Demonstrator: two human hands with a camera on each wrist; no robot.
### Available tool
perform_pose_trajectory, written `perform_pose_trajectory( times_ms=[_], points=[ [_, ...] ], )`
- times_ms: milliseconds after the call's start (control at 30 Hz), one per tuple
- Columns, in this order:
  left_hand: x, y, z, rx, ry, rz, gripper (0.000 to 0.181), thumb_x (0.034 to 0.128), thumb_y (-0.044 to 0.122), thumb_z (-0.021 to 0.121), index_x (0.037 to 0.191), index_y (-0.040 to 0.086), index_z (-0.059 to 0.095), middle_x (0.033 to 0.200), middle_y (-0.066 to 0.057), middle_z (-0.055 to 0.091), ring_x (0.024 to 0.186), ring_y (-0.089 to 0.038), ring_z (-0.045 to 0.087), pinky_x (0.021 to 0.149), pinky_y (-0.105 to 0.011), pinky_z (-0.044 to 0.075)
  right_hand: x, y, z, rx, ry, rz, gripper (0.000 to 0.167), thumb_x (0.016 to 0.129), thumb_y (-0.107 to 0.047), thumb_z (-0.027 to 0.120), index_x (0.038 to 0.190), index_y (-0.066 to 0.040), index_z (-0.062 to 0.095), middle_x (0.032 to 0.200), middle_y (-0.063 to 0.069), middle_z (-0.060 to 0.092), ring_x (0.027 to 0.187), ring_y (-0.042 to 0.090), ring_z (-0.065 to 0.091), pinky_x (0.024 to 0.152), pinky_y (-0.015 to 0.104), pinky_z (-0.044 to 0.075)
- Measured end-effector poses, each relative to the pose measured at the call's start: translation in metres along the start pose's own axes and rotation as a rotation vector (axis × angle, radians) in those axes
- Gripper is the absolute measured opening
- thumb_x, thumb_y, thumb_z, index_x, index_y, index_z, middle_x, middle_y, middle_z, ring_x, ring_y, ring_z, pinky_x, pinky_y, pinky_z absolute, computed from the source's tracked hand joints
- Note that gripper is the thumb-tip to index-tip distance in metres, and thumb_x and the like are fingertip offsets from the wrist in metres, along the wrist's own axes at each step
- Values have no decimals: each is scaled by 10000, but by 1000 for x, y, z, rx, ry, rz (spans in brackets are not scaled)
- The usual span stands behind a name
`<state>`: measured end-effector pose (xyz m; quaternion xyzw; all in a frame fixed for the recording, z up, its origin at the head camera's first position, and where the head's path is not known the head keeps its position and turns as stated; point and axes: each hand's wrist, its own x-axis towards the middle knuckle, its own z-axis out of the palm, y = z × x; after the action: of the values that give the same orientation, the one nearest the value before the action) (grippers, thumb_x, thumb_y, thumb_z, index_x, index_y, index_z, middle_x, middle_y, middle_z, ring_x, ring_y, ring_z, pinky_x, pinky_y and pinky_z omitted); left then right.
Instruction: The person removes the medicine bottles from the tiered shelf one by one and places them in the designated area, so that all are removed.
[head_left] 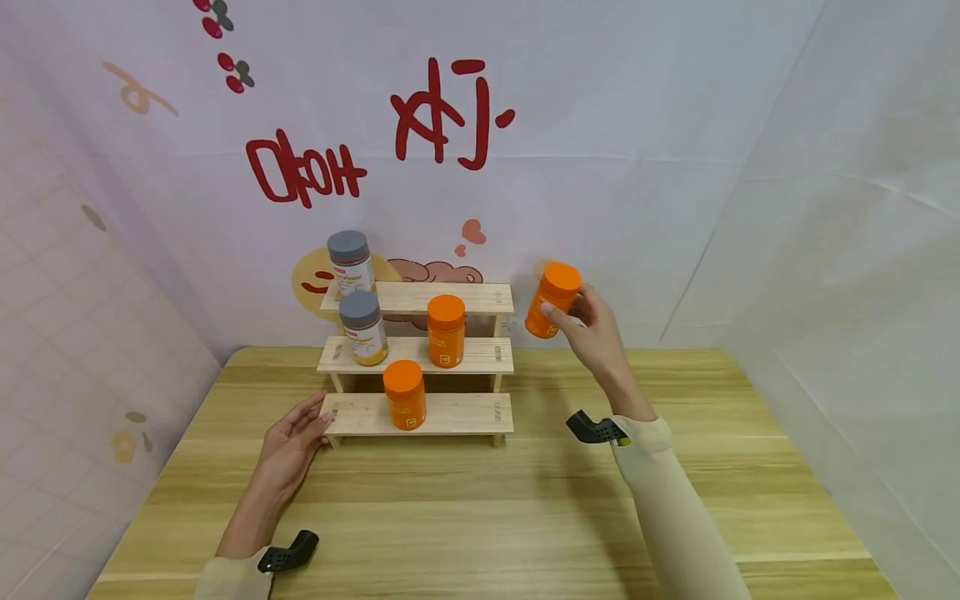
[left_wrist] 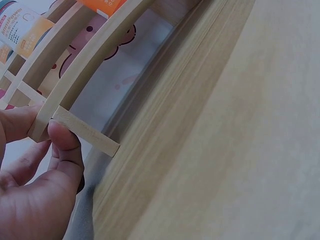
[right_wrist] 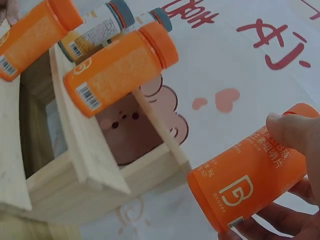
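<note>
My right hand [head_left: 600,332] grips an orange bottle [head_left: 553,300], tilted, in the air to the right of the top step of a wooden tiered rack [head_left: 442,298]. In the right wrist view the thumb lies along the side of that bottle [right_wrist: 250,172]. My left hand [head_left: 288,442] pinches the left end of the lowest step [left_wrist: 47,112] between thumb and fingers. One orange bottle [head_left: 405,396] stands on the lowest step and another orange bottle [head_left: 446,332] on the middle one. Grey-lidded bottles stand at the left of the middle step [head_left: 364,329] and top step [head_left: 351,265].
The rack stands on a wood-grain table [head_left: 450,517], near its back edge. Behind it hangs a white cloth [head_left: 622,125] with red lettering and cartoon prints. Pale cloth also closes in the left and right sides.
</note>
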<state>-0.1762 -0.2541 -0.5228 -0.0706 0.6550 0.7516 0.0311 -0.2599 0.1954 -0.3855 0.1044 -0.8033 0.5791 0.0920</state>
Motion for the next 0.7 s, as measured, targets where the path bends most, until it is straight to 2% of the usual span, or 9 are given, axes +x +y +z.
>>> perform_pose_trajectory(
  times_ms=[300, 500, 700],
  points=[
    [0, 0, -2, -22, 5, -20, 666, 1027, 179, 646, 1597, 39, 331, 1214, 69, 507, 952, -4, 551, 743, -178, 520, -14, 33, -3, 6, -10, 72, 586, 972, -424, 711, 1476, -217, 493, 1398, 82, 614, 1286, 278, 572, 1088, 526, 454],
    [0, 0, -1, -33, 4, -19, 662, 1023, 150, 648, 1595, 35, 335, 1173, 62, 518, 941, -10, 548, 744, -180, 521, -24, 58, -3, 1, 11, 107, 595, 980, -397, 709, 1497, -215, 479, 1391, 105, 616, 1281, 297, 576, 1092, 532, 444],
    [2, 0, 0, -33, 3, -18, 651, 1026, 160, 644, 1593, 47, 345, 1193, 62, 506, 949, -7, 543, 747, -177, 520, -33, 76, -6, 21, 10, 191, 577, 1001, -335, 690, 1508, -176, 462, 1438, 158, 587, 1342, 346, 539, 1137, 563, 401]
  ],
)
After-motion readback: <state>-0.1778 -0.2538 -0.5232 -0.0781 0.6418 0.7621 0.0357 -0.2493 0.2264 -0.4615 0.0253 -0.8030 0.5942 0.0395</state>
